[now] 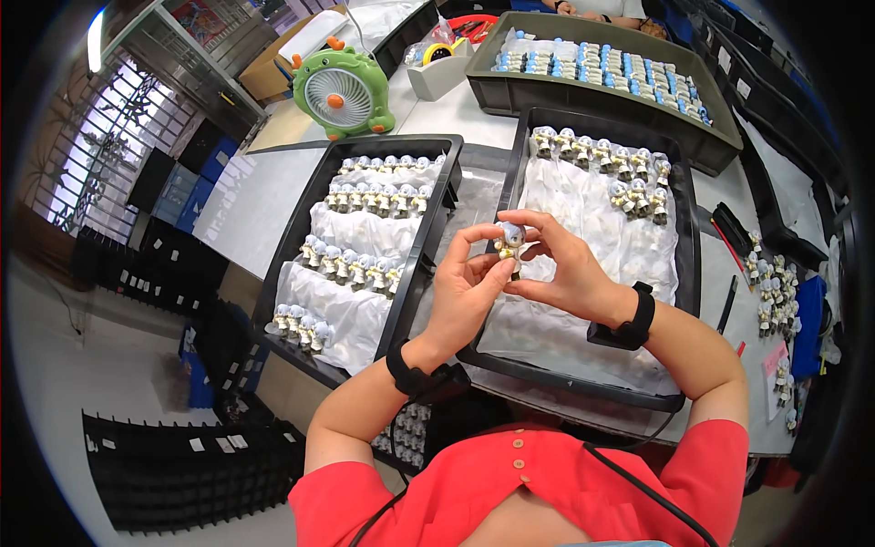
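Between both hands I hold a small figurine (511,239) with pale blue-grey hair and a white and gold body, upright over the near-left part of the right black tray (689,273). My left hand (468,287) pinches it from the left, thumb at its lower body. My right hand (567,264) has its fingers at the head and its thumb near the base. Similar figurines (602,155) stand in rows at that tray's far end, on white sheeting (583,314). The left black tray (428,246) holds several more rows of figurines (374,199) between folds of white sheeting.
A green animal-shaped fan (339,91) stands behind the left tray, beside a tape dispenser (439,68). An olive bin (602,96) of blue-and-white figurines sits at the back. Loose figurines (777,292), a red pen (726,242) and a black pen (727,304) lie at right. A person's hand (567,8) shows beyond the bin.
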`<state>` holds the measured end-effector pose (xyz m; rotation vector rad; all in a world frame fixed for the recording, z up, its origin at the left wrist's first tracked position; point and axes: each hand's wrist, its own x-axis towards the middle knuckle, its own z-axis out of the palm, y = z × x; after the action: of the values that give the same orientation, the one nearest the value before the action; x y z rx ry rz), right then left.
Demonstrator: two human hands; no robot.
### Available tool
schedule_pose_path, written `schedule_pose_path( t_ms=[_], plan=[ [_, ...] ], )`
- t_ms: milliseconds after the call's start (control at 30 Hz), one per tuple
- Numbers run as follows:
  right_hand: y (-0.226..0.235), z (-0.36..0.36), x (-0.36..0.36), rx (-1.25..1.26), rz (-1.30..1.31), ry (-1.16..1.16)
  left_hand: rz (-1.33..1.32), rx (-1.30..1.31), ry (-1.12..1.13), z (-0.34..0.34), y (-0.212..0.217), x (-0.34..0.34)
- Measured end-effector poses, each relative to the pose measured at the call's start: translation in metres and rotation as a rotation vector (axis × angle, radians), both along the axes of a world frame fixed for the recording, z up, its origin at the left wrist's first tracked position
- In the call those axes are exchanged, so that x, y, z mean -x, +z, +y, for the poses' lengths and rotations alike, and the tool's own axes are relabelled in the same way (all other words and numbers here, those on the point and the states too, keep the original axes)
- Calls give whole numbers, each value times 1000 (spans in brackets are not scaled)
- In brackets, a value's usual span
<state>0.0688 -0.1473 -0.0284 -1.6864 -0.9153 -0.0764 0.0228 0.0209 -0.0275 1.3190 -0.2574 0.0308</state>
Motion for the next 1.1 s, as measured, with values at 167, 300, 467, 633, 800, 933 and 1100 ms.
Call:
schedule_pose_path(
  t_ms=[167, 300, 467, 633, 800, 933, 1100],
  plan=[
    [-2, 0, -1, -3, -52, -9, -82, -11, -7, 1, -3, -2],
    [-6, 1, -2, -44, -40, 8, -101, -59, 3, 3, -3, -2],
    [-8, 1, -1, -42, -60, -10, -79, -38, -4, 2, -2, -2],
    [-3, -1, 0, 25, -141, -53, -59, 11, -39, 4, 0, -1],
    [-3, -2, -1, 47, -121, -55, -46, 33, -29, 3, 0, -2],
    [-1, -2, -1, 53, -114, -42, -42, 30, -8, 4, -5, -4],
    [-5, -3, -3, 78, -113, -59, 18, 82, -9, 5, -5, -4]
  ],
)
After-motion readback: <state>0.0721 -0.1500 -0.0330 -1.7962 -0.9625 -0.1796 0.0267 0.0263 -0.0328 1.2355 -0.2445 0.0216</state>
